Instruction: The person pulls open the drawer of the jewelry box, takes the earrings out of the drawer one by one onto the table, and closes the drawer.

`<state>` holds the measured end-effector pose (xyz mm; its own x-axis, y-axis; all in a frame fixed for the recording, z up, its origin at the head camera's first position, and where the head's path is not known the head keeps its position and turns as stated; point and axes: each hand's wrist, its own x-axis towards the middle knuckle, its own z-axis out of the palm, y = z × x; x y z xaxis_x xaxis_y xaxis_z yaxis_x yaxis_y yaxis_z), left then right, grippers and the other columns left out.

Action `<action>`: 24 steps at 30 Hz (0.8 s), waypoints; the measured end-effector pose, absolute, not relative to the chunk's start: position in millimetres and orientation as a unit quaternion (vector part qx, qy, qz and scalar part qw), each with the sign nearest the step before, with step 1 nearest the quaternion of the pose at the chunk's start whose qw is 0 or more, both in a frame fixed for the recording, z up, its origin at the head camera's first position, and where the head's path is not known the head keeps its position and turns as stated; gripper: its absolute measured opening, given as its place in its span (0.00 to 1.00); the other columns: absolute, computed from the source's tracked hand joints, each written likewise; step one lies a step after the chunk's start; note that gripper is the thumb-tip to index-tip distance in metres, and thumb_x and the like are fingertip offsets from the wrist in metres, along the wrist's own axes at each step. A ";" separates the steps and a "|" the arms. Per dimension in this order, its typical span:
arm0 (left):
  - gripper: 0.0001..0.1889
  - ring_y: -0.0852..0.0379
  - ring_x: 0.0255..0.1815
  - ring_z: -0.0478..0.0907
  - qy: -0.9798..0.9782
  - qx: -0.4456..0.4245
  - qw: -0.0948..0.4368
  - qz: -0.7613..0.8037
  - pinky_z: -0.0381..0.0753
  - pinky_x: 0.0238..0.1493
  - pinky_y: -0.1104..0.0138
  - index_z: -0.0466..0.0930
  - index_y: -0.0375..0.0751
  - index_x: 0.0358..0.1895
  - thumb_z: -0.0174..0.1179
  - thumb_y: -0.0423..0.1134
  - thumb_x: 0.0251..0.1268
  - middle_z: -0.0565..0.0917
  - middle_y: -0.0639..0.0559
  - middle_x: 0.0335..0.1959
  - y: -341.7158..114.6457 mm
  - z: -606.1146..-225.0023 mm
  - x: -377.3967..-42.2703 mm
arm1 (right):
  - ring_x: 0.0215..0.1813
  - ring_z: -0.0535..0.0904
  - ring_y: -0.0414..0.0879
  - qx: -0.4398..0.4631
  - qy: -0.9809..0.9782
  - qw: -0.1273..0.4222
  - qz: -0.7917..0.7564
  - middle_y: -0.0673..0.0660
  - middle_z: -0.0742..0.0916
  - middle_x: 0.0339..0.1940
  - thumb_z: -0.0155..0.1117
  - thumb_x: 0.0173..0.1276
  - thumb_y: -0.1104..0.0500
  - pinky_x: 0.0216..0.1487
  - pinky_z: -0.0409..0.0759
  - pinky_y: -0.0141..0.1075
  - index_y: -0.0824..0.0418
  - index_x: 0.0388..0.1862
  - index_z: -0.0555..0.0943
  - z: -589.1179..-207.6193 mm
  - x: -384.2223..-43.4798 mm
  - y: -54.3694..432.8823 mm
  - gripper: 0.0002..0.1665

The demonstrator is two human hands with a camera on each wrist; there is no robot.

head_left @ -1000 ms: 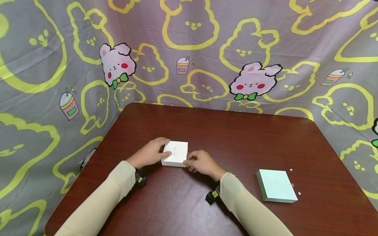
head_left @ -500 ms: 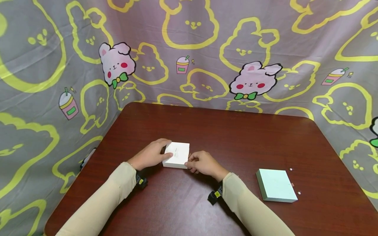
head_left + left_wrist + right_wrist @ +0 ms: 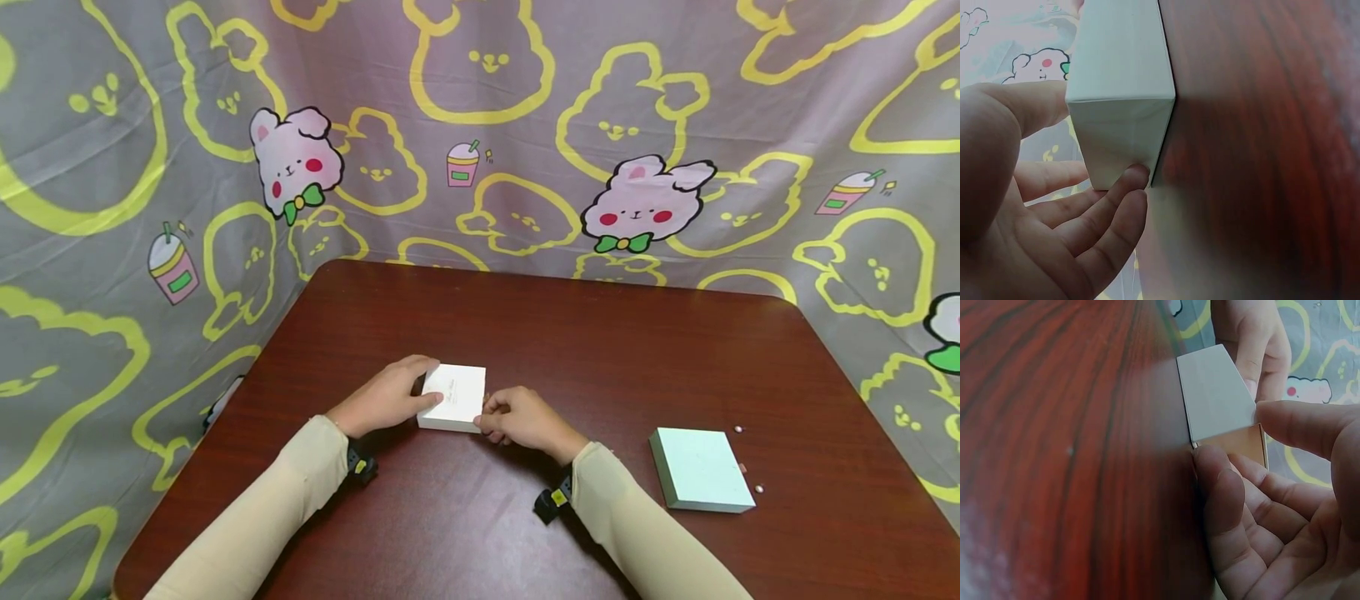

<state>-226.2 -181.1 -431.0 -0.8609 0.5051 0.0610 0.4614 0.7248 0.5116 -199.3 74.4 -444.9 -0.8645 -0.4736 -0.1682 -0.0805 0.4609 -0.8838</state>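
Observation:
A small flat white box (image 3: 456,395) with fine print on its lid lies on the table. My left hand (image 3: 390,395) holds its left side, thumb on top; in the left wrist view the fingertips (image 3: 1138,172) touch the end wall of the box. At the opposite end, my right hand (image 3: 521,419) grips the front right corner with curled fingers. The right wrist view shows the thumb (image 3: 1285,422) at the upper edge and a brownish end face (image 3: 1235,445) partly hidden behind the fingers.
A mint-green box (image 3: 701,468) sits to the right on the dark red-brown table (image 3: 570,350), a small tab at its right side. Two small white beads (image 3: 759,489) lie beside it. Patterned cloth (image 3: 517,125) rises behind the table and along its sides.
The white box and both hands have shifted slightly right and nearer to me. Both hands keep the same hold, and the mint-green box stays where it was.

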 end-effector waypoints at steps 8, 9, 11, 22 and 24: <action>0.32 0.51 0.65 0.68 0.926 0.264 0.039 0.265 0.67 0.63 0.57 0.70 0.32 0.67 0.64 0.48 0.65 0.73 0.44 0.64 -177.5 -430.6 -223.5 | 0.26 0.83 0.46 -0.165 0.829 0.195 -0.497 0.53 0.86 0.24 0.69 0.64 0.53 0.26 0.81 0.40 0.60 0.30 0.83 -447.1 -196.9 78.0 0.11; 0.32 0.51 0.65 0.68 0.926 0.265 0.038 0.265 0.67 0.63 0.57 0.70 0.32 0.67 0.64 0.48 0.66 0.73 0.44 0.64 -177.0 -430.2 -222.8 | 0.26 0.83 0.46 -0.165 0.829 0.195 -0.497 0.53 0.86 0.24 0.69 0.64 0.53 0.26 0.81 0.40 0.60 0.30 0.83 -447.0 -196.5 78.3 0.11; 0.32 0.52 0.65 0.69 0.927 0.264 0.039 0.264 0.68 0.63 0.57 0.70 0.33 0.67 0.63 0.49 0.66 0.73 0.45 0.64 -176.2 -429.9 -222.0 | 0.26 0.83 0.46 -0.165 0.829 0.196 -0.497 0.53 0.86 0.24 0.69 0.64 0.53 0.26 0.81 0.40 0.60 0.30 0.83 -446.2 -195.6 79.1 0.11; 0.32 0.52 0.65 0.68 0.927 0.261 0.050 0.265 0.68 0.62 0.57 0.69 0.32 0.67 0.63 0.49 0.66 0.72 0.45 0.64 -172.0 -427.7 -216.8 | 0.26 0.83 0.46 -0.172 0.831 0.197 -0.492 0.53 0.86 0.24 0.69 0.64 0.53 0.26 0.81 0.39 0.60 0.29 0.83 -445.1 -192.6 83.7 0.11; 0.33 0.52 0.65 0.68 0.927 0.262 0.048 0.264 0.68 0.62 0.57 0.69 0.32 0.67 0.63 0.49 0.66 0.73 0.45 0.64 -171.3 -427.8 -216.3 | 0.26 0.83 0.46 -0.172 0.831 0.197 -0.491 0.53 0.86 0.24 0.69 0.64 0.53 0.26 0.81 0.39 0.60 0.29 0.83 -445.0 -192.0 84.6 0.11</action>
